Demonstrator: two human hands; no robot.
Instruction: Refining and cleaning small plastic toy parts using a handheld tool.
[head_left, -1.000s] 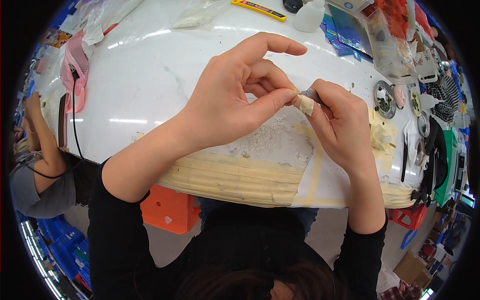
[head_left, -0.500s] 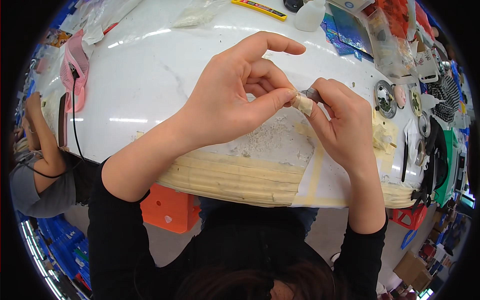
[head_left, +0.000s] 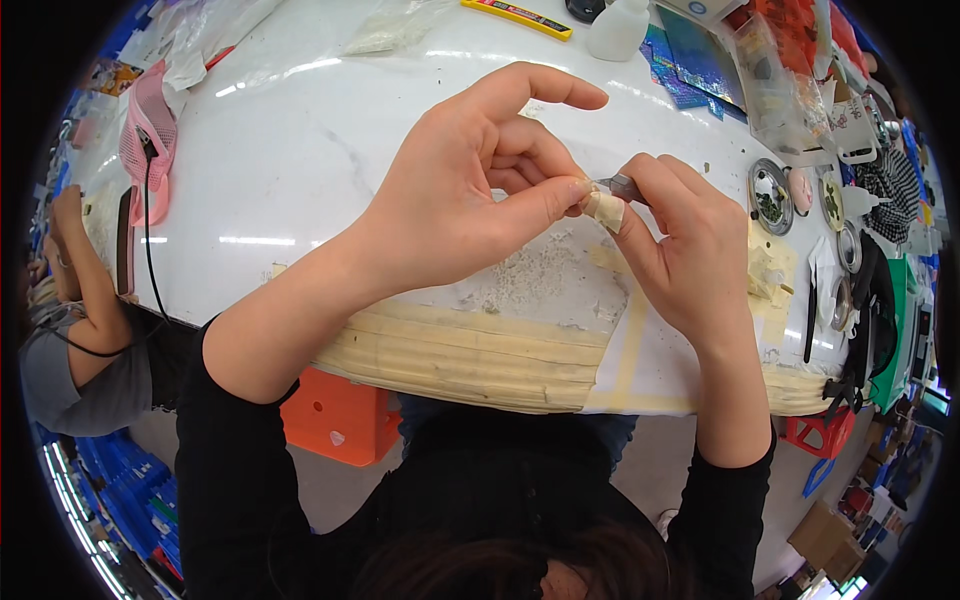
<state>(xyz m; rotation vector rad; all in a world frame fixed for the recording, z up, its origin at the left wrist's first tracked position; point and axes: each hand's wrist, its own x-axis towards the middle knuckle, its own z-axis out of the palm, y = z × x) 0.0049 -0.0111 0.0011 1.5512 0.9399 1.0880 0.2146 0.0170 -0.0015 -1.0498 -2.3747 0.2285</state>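
Slightly nearer the right edge of the desk (head_left: pixel 290 160) now, the right hand (head_left: pixel 690 235) grips a blade (head_left: pixel 625 188) (likely light, stiff, sharp, best held behind its tip) near the front edge, the left hand (head_left: pixel 455 190) pinching something hidden.

The thumb tape (head_left: pixel 606 211) is cream; the held tool (head_left: pixel 626 188) grey; the table (head_left: pixel 290 150) white; the cloth (head_left: pixel 886 190) checked black-and-white.
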